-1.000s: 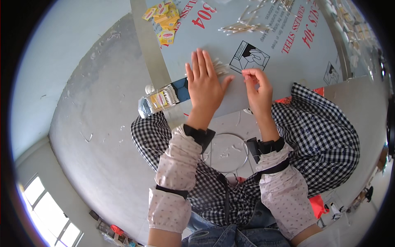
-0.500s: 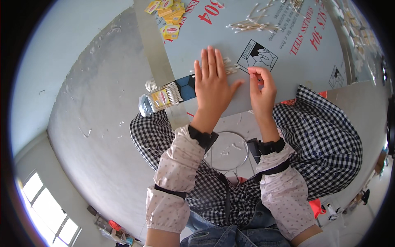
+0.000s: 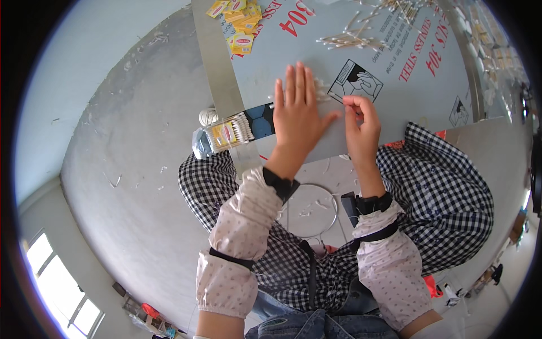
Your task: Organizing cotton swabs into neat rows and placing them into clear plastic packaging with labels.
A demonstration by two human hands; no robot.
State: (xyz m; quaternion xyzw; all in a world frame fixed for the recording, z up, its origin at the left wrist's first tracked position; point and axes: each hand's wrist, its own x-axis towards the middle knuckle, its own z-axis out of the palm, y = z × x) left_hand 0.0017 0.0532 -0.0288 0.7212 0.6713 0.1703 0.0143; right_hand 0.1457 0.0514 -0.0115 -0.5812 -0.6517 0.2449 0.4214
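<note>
My left hand (image 3: pixel 298 113) lies flat with its fingers stretched over some white cotton swabs (image 3: pixel 322 90), whose ends show beside the fingers; the palm hides the rest. Close to its thumb, my right hand (image 3: pixel 362 121) has thumb and forefinger pinched together above the sheet. What sits in that pinch, if anything, is too small to make out. Left of my left hand, a clear bag (image 3: pixel 199 144) holds a row of cotton swabs (image 3: pixel 243 127) with a yellow card (image 3: pixel 224 134). It rests on a dark blue patterned strip (image 3: pixel 261 121) that runs under my left hand.
A film-covered steel sheet (image 3: pixel 276 51) forms the work surface. Yellow cards (image 3: pixel 241 42) are piled at its far left. Loose wooden-stick swabs (image 3: pixel 353 40) lie at the far middle, with more packs (image 3: pixel 497 56) at the far right. Checked cloth (image 3: pixel 440 192) covers my lap.
The view has shifted slightly, so the sheet and its contents sit a little further right. My left hand has slid slightly over the swabs; the right hand keeps its pinch.
</note>
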